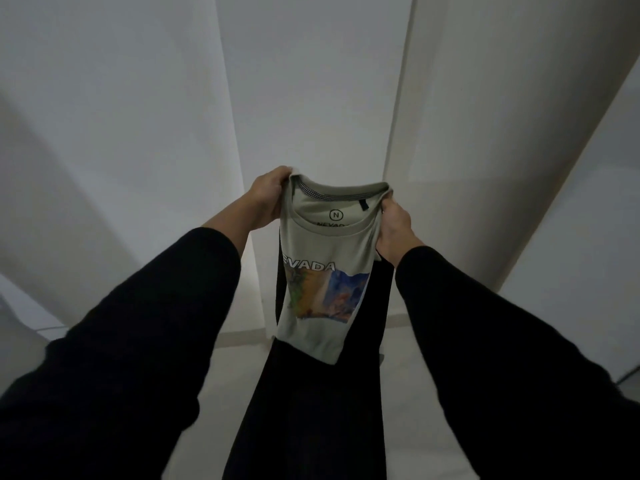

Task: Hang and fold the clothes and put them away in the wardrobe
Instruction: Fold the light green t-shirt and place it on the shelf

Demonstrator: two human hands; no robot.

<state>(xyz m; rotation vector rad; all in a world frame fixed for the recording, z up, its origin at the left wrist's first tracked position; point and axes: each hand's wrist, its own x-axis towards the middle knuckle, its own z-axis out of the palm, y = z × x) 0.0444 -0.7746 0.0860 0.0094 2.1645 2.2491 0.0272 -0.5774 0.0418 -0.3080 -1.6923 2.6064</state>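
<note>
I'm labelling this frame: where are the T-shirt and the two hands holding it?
T-shirt [325,296]: head view, on the printed chest picture.
Left hand [268,197]: head view, back of hand.
Right hand [394,225]: head view, back of hand.

Pale green T-shirt [325,271] held up in the air, folded narrow.
Collar on top, "NEVADA" print and colourful graphic facing out, hem hanging down.

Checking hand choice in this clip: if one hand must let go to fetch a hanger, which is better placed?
Hard to call. Both the left hand and right hand grip the T-shirt at the shoulders, about evenly. No hanger is in view, so neither side is clearly favoured.
</note>
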